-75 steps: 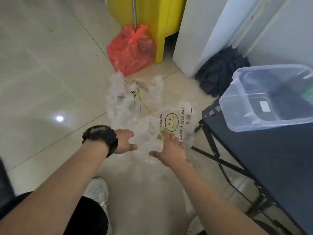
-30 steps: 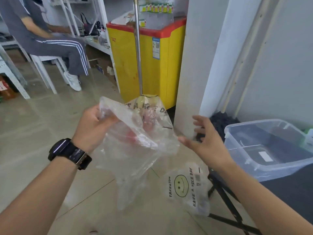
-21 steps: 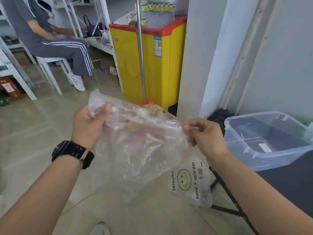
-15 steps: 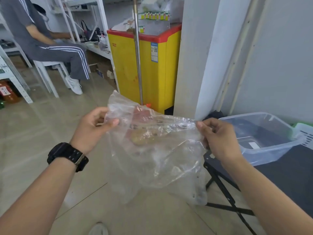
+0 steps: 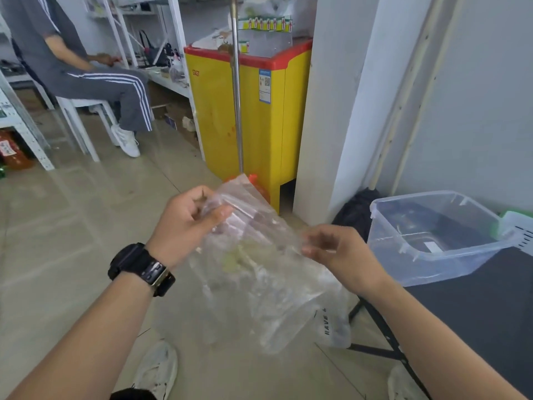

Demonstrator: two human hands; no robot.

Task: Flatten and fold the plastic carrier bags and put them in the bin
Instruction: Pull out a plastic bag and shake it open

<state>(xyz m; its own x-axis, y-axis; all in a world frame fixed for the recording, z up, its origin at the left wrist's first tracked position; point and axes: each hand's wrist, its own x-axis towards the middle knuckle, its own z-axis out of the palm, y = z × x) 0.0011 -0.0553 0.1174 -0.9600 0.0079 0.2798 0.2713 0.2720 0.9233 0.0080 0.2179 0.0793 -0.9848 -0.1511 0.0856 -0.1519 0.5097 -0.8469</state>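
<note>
A clear, crumpled bag [image 5: 259,272] hangs in the air between both hands. The left hand [image 5: 184,226], with a black watch [image 5: 141,269] on its wrist, has its fingers [image 5: 220,215] curled round the bag's top corner, thumb pressed over the plastic. The right hand [image 5: 343,252] pinches the opposite top edge, its fingers [image 5: 313,249] bent in close; blur hides the exact grip. The bag droops below both sets of fingers, slack and wrinkled, its upper edge sloping down from the left fingers to the right. The clear bin [image 5: 438,264] stands just right of the right fingers on a dark surface [image 5: 476,327]. Below the right fingers a printed bag [image 5: 331,327] lies on the floor [image 5: 72,226]. Beyond the left fingers stands a yellow cabinet [image 5: 251,116].
</note>
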